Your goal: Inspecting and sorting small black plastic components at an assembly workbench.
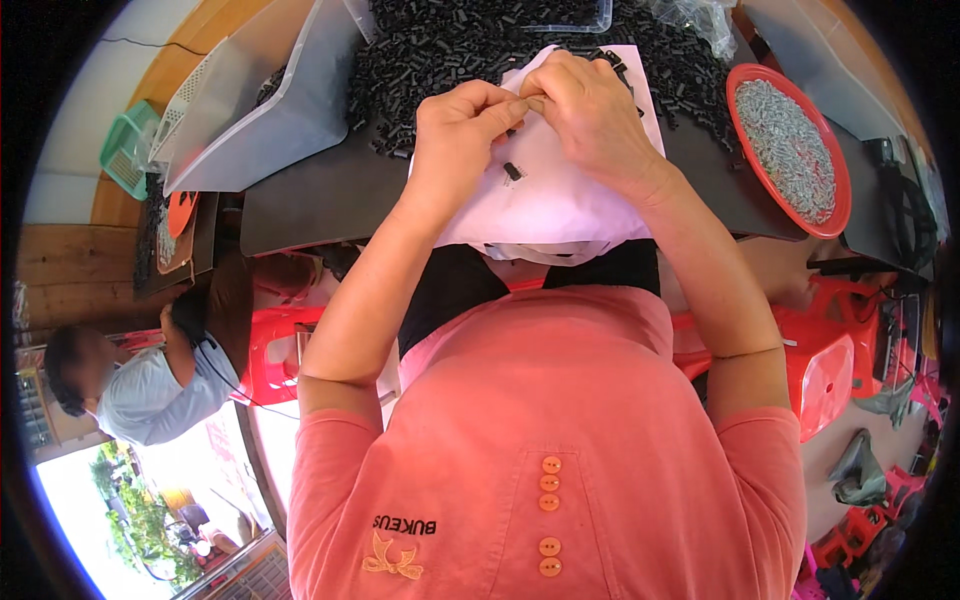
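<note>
— What are the hands doing from where you stand?

— Both are up over a white cloth (560, 200) spread on the dark table (300, 200). The left hand (462, 125) and the right hand (590, 110) meet fingertip to fingertip, pinched narrow on something tiny between them. I can't make out the piece itself; it's hidden by the fingers.

— Anything lying near them?

— Just under the left hand's knuckles, on the cloth, sits one small black part (512, 171), loose and not touched. Beyond both hands, on the far side, is a big heap of black parts (440, 50), spilling right up to the cloth's far edge.

— And off to the sides?

— Out past the right hand, well apart from it, there's a red round tray (748, 75) filled with small grey metal pieces (790, 150). Past the left hand, a clear plastic bin (270, 100) lies tipped toward the heap. Farther left again, a green basket (125, 150).

— Anyone else around?

— Another person (150, 385) sits low to the left, well away from these hands, beside a red plastic stool (275, 350).
</note>
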A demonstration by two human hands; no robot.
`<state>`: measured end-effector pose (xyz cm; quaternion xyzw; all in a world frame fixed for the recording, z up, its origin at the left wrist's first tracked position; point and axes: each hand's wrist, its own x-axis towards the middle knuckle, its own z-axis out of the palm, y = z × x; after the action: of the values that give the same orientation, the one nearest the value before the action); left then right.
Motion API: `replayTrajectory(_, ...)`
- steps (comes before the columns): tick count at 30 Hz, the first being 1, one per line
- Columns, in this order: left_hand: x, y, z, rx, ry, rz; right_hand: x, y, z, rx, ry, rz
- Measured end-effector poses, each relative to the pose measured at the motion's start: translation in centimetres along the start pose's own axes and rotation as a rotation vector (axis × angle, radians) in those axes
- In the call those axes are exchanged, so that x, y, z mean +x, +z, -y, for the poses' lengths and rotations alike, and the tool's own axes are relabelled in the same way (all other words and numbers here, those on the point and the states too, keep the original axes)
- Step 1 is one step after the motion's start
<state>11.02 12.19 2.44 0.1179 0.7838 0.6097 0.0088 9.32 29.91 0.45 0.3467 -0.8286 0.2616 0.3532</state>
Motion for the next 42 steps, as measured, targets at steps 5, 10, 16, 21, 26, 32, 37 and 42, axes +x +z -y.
replayTrajectory(5,0.1,0.1,-0.4,-0.326,-0.138,0.009,-0.2,-0.1,-0.2,0.117,0.045,-0.016)
replayTrajectory(10,0.3,-0.2,0.3,-0.476,-0.170,0.051,-0.2,0.1,-0.7,0.394,0.107,-0.032)
replayTrajectory(16,0.1,0.1,0.0,-0.440,-0.163,0.060,-0.2,-0.2,-0.7,0.508,0.146,-0.012)
replayTrajectory(21,0.0,-0.1,0.4,-0.362,-0.092,0.047,0.0,-1.1,-0.6,0.551,0.219,-0.041)
replayTrajectory(26,-0.1,0.0,-0.5,-0.445,-0.115,0.045,0.1,-1.1,-0.3,0.491,0.209,-0.038)
replayTrajectory(32,-0.4,0.5,-1.1,-0.500,-0.143,0.038,0.1,-1.1,-0.2,0.469,0.153,-0.099)
replayTrajectory(37,-0.3,0.6,-0.6,-0.549,-0.142,0.023,0.2,-1.2,0.0,0.427,0.107,-0.119)
replayTrajectory(42,-0.3,1.1,-1.2,-0.630,-0.160,-0.029,0.3,-1.5,0.0,0.356,0.063,-0.139)
